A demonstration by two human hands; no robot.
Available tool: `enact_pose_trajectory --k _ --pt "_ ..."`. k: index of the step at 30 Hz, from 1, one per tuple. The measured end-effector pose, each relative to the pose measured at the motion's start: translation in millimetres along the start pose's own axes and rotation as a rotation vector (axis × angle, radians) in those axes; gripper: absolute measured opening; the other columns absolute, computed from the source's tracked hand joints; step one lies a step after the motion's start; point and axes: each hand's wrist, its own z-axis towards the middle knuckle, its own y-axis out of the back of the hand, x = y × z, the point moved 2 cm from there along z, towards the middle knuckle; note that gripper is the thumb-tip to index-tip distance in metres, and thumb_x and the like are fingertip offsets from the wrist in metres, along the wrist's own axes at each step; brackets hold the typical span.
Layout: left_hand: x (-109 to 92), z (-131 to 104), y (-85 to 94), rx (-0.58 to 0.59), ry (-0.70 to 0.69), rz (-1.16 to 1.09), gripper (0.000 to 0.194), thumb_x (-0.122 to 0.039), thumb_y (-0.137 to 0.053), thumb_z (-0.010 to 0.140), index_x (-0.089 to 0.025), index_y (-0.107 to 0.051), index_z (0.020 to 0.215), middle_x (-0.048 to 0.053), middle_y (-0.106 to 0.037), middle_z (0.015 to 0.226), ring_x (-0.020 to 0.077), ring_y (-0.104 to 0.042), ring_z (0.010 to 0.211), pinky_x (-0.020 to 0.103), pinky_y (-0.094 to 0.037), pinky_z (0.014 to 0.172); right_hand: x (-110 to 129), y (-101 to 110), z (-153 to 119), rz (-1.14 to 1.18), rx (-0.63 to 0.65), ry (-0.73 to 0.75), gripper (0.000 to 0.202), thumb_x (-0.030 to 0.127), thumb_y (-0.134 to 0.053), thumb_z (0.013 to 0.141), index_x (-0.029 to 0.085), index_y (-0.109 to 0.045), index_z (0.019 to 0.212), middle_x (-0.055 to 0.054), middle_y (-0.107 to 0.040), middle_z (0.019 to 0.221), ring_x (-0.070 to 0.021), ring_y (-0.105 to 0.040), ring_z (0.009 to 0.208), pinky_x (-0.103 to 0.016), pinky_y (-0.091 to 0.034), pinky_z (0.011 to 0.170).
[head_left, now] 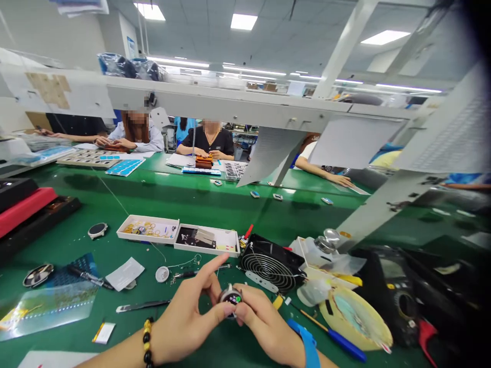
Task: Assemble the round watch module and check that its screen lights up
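Over a glossy green work table (199,204), a person's left hand (187,317) and right hand (264,324) meet low at centre, just in front of the small black grilled fan (270,263). The left hand, wrist ringed by a black-and-amber bead bracelet (147,341), curls its thumb and lower fingers onto a small round metal-rimmed watch case with a dark glass face (231,297), while its forefinger sticks out straight toward the fan. The right hand, wearing a blue wristband (307,345), is closed loosely, its fingertips pinching the same case from the other side; both forearms are cut off by the bottom edge.

Left of the fan lie two shallow white rectangular trays (178,235), one with small yellow rings, the other's contents too small to read. Right of the fan sits a worn yellow round dish with a pale blue centre (356,317), and beside it a blue-handled screwdriver (337,340). Slim metal tweezers (141,305) lie on the table left of the hands. Far behind the fan, other workers' arms rest across the table; the right side blurs into dark equipment.
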Motion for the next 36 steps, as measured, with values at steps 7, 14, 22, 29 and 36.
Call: enact_pose_trajectory --k 7,14,22,29,36 --pt "-14 -2 5.0 0.206 -0.147 0.249 0.074 -0.025 -0.049 0.098 -0.029 -0.011 0.16 -0.002 -0.053 0.079 0.011 -0.048 0.067 0.023 -0.038 0.062 1 0 0 -0.075 0.096 0.027 0.063 0.064 -0.027 0.105 0.013 -0.05 0.075 -0.005 -0.051 0.075 -0.0144 -0.045 0.071 -0.028 -0.03 0.066" --pt "-16 -3 4.1 0.316 0.0 0.154 0.063 -0.032 -0.044 0.101 -0.032 -0.019 0.159 -0.001 -0.064 0.088 0.012 -0.053 0.071 0.025 -0.04 0.067 6 3 4 0.157 0.185 -0.037 0.063 0.065 -0.032 0.104 0.012 -0.051 0.076 -0.004 -0.052 0.072 -0.0118 -0.048 0.067 -0.025 -0.035 0.068" --pt "-21 -8 3.0 0.21 -0.169 0.338 0.06 -0.026 -0.052 0.099 -0.05 -0.029 0.149 -0.007 -0.07 0.106 0.0109 -0.064 0.087 0.024 -0.048 0.085 9 8 6 0.253 0.207 -0.063 0.061 0.067 -0.036 0.102 0.013 -0.053 0.08 -0.003 -0.052 0.073 -0.0115 -0.047 0.068 -0.025 -0.037 0.067" --pt "-12 2 -0.5 0.259 0.042 0.106 0.026 -0.03 -0.06 0.094 -0.027 -0.068 0.118 -0.001 -0.073 0.095 0.0094 -0.057 0.071 0.022 -0.047 0.07 -1 8 8 0.229 0.218 -0.12 0.059 0.063 -0.037 0.103 0.012 -0.052 0.078 -0.003 -0.053 0.071 -0.0113 -0.047 0.067 -0.024 -0.036 0.067" --pt "-11 9 4.7 0.215 -0.001 0.247 0.038 -0.028 -0.067 0.089 -0.029 -0.069 0.127 0.0 -0.075 0.098 0.0076 -0.063 0.072 0.018 -0.051 0.072 6 11 7 0.125 0.118 -0.104 0.051 0.053 -0.04 0.106 0.012 -0.058 0.084 -0.002 -0.054 0.069 -0.01 -0.048 0.067 -0.022 -0.036 0.066"
